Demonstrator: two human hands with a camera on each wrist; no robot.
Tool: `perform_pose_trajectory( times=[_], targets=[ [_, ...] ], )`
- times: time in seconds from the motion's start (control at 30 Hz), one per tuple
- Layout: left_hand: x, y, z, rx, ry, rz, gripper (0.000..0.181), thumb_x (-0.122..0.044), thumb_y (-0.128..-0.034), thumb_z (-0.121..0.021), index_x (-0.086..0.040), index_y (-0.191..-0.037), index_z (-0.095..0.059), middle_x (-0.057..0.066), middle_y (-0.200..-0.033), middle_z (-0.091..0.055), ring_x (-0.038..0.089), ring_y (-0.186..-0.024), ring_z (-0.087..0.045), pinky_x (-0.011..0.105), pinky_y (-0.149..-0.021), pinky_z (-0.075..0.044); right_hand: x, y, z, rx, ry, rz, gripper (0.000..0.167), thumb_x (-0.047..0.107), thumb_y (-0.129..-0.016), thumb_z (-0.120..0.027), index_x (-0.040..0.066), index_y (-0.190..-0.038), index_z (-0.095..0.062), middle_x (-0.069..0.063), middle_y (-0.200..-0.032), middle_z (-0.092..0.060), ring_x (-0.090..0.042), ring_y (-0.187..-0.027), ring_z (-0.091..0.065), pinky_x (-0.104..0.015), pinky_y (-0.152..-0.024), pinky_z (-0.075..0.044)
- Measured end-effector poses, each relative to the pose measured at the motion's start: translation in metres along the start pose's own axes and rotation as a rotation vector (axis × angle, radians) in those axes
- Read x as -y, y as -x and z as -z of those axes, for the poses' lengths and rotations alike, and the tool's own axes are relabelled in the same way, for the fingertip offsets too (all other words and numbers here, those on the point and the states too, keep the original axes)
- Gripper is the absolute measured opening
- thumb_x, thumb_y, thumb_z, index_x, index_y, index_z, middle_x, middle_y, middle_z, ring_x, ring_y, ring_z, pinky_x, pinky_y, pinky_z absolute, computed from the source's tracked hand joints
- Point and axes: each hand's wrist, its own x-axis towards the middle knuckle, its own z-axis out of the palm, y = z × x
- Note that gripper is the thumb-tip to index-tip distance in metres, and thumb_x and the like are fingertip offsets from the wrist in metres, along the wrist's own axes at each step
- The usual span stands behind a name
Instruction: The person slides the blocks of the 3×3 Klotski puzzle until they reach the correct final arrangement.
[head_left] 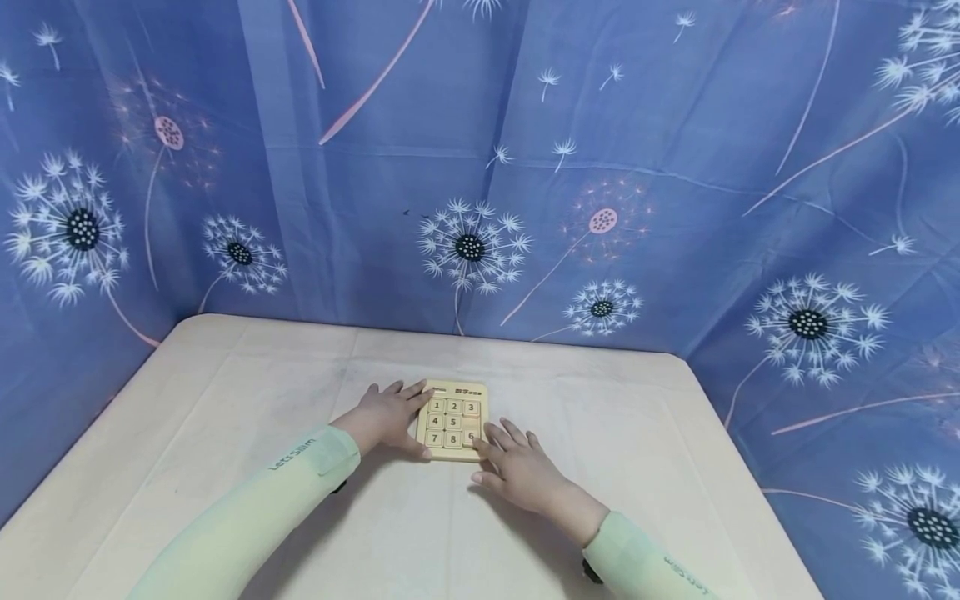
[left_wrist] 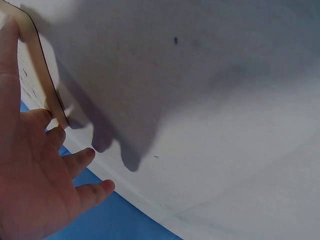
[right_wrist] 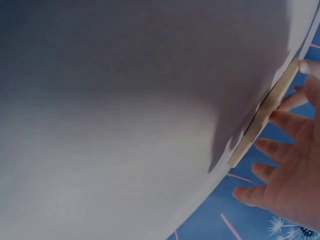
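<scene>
A pale yellow sliding number puzzle [head_left: 453,453] lies flat on the table. Its tiles read 1, 2, 3 on top, 4 and 5 with a gap at the right in the middle, and 7, 8, 6 below. My left hand [head_left: 387,414] rests along the puzzle's left side, thumb at the lower corner and forefinger at the upper one, fingers spread. One finger of my right hand [head_left: 520,467] touches the 6 tile [head_left: 471,435], and its other fingers stand out loosely past the right edge. In the right wrist view the puzzle's frame [right_wrist: 265,112] appears edge-on, beside the fingers.
A pale cloth covers the table [head_left: 247,392], whose rounded back corners meet a blue dandelion-print curtain [head_left: 360,225]. That curtain also hangs along both sides. Light green sleeves [head_left: 247,508] cover both forearms.
</scene>
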Motion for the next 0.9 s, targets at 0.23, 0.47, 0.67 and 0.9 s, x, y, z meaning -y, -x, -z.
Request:
perform_pose_trajectory(
  times=[0.23, 0.47, 0.67, 0.9],
  targets=[
    [0.0003, -0.0002, -0.0007, 0.002, -0.013, -0.004, 0.108, -0.073, -0.0788, -0.073, -0.022, -0.163, -0.028, -0.001, -0.174, -0.02, 0.039, -0.158, -0.027, 0.067, -0.125, -0.026, -0.0016, -0.0025, -0.0007, 0.0, -0.005, -0.002, 0.059, 0.045, -0.102, -0.057, 0.008, -0.147, -0.055, -0.022, -0.161, -0.041, -0.049, -0.153, -0.031, -0.077, -0.116, -0.03],
    [-0.0001, 0.0014, 0.0011, -0.003, -0.012, -0.01, 0.109, -0.072, -0.0789, -0.073, -0.021, -0.163, -0.028, 0.0, -0.174, -0.02, 0.04, -0.157, -0.028, 0.067, -0.125, -0.026, -0.0021, -0.005, -0.0007, -0.001, 0.007, -0.006, 0.058, 0.045, -0.102, -0.057, 0.009, -0.147, -0.055, -0.02, -0.161, -0.042, -0.047, -0.153, -0.032, -0.076, -0.117, -0.03],
    [-0.0007, 0.0015, 0.0022, 0.003, -0.008, -0.008, 0.108, -0.072, -0.0792, -0.074, -0.021, -0.163, -0.028, 0.0, -0.174, -0.02, 0.04, -0.158, -0.027, 0.066, -0.125, -0.025, -0.0014, -0.0048, 0.0006, -0.003, 0.011, -0.004, 0.056, 0.044, -0.102, -0.057, 0.01, -0.146, -0.056, -0.021, -0.161, -0.043, -0.047, -0.153, -0.032, -0.076, -0.117, -0.031],
    [-0.001, 0.0025, 0.0022, 0.007, -0.005, -0.008, 0.107, -0.07, -0.0798, -0.074, -0.02, -0.163, -0.029, 0.001, -0.174, -0.02, 0.04, -0.157, -0.027, 0.067, -0.125, -0.025, -0.0011, -0.005, 0.0014, -0.015, 0.007, 0.0, 0.054, 0.043, -0.102, -0.058, 0.01, -0.144, -0.058, -0.022, -0.16, -0.043, -0.049, -0.152, -0.033, -0.077, -0.116, -0.031]
  ],
)
